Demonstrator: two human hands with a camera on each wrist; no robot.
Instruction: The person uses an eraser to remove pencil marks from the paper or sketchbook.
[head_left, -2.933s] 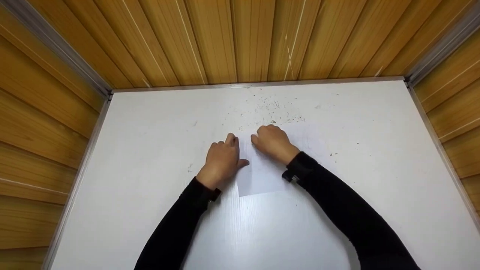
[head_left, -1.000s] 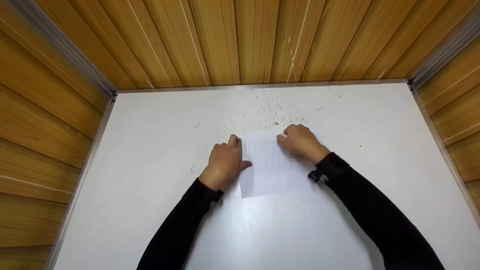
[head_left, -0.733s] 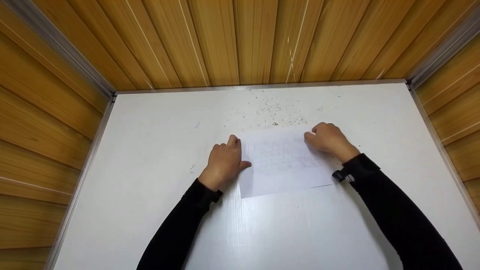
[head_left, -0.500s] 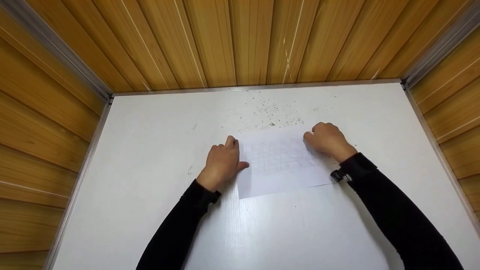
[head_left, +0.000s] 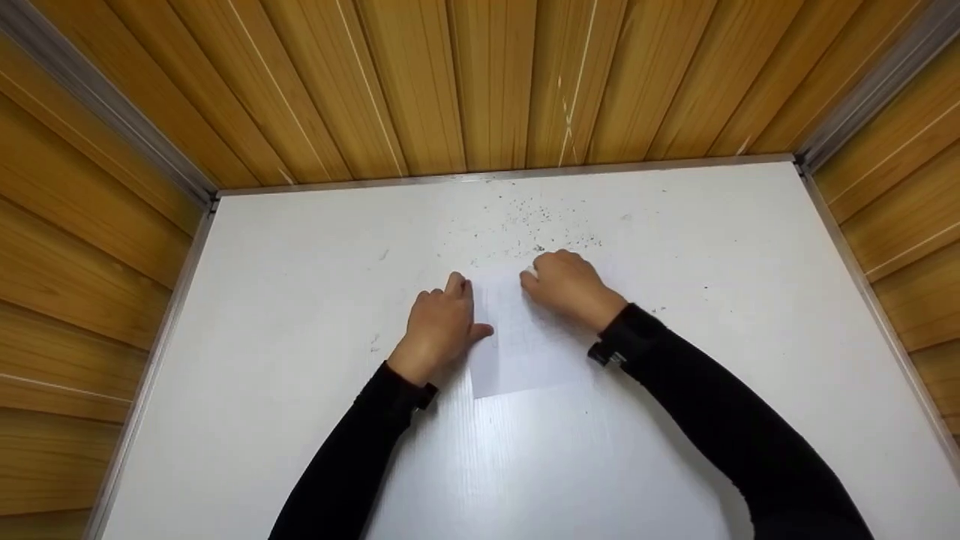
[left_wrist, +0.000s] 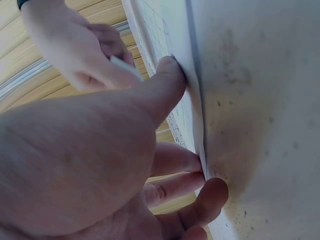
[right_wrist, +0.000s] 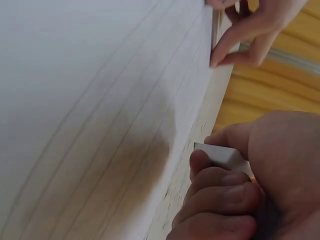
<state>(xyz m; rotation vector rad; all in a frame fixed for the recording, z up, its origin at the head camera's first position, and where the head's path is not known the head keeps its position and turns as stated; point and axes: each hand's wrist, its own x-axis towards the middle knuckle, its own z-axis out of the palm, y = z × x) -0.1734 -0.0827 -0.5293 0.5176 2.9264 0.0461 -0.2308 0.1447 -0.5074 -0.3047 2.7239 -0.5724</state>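
Where paper (head_left: 525, 371) lies, speckled white table (head_left: 300, 262), wood-grained walls (head_left: 420, 82)

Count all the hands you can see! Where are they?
2. The left hand rests at the left edge of the paper; the right hand is over the paper, holding a small white block. Both show clearly.
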